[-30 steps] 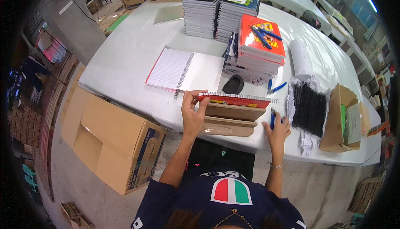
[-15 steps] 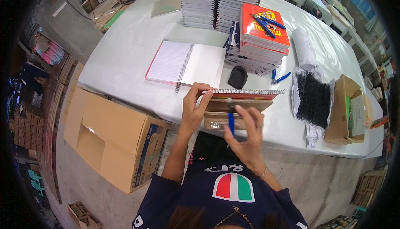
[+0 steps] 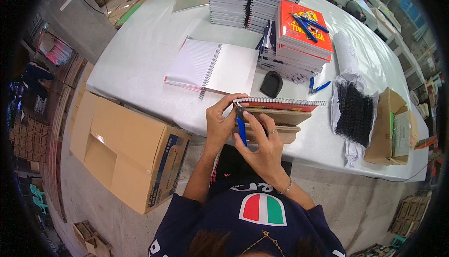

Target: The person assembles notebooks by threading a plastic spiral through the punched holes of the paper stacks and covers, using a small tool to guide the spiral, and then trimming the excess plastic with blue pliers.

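My left hand (image 3: 220,120) grips the left end of a spiral notebook (image 3: 290,106) with a red cover, held spine up against a brown wooden block-like stand (image 3: 279,115). My right hand (image 3: 265,150) is closed around blue-handled wire cutters (image 3: 241,130). Their jaws are at the left end of the metal coil (image 3: 280,101), close to my left fingertips. Whether the jaws touch the wire is too small to tell. Just beyond, a spiral notebook (image 3: 237,67) lies open, with lined pages on its left and a blank white side on its right.
A black rounded object (image 3: 271,84) sits behind the coil. Blue cutters (image 3: 320,86) lie to its right; another pair (image 3: 309,27) rests on red notebooks (image 3: 304,46). Black coils (image 3: 354,114) and an open carton (image 3: 384,135) stand right. A large carton (image 3: 124,142) is left.
My right hand has brought the cutters left and up to the coil's left end. The left hand keeps its grip on the notebook. The whole view has shifted slightly.
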### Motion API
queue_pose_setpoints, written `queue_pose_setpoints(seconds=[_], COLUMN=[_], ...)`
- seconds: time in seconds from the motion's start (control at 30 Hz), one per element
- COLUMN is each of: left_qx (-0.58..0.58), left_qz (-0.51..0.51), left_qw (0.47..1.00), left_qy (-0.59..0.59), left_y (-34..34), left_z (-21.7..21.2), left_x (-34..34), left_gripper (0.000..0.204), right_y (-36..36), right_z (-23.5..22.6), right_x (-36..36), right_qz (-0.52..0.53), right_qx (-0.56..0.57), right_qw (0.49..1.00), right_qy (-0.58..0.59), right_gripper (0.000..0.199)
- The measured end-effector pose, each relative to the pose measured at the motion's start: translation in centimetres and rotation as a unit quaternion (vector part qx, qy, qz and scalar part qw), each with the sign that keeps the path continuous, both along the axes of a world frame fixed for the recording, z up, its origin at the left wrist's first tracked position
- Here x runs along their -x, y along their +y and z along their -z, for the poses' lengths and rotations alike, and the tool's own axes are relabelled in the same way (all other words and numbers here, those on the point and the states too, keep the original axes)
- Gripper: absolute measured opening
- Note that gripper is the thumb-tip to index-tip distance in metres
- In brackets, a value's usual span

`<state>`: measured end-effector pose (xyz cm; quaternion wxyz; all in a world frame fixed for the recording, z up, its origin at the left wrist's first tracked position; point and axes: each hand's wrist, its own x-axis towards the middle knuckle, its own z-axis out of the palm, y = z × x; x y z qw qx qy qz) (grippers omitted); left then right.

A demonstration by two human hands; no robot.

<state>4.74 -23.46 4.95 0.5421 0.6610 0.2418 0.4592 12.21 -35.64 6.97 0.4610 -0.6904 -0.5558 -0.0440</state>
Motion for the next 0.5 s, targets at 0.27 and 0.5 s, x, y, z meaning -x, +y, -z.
queue_pose_setpoints(seconds=[0.27, 0.5], left_qx=[-0.041, -0.06], left_qz=[-0.049, -0.021], left_qw=[0.997, 0.998], left_qy=[0.038, 0.02], left_y=[-0.7, 0.0], left_z=[0.1, 0.0], left_x=[0.0, 0.2], left_gripper=[0.022, 0.022], right_y=[-0.7, -6.1], right_z=[-1.2, 2.4], right_x=[0.0, -6.1], right_qz=[-0.209, 0.079], right_qx=[0.078, -0.008], right_qw=[0.805, 0.988], right_qy=[0.55, 0.134], right_gripper=[0.048, 0.052])
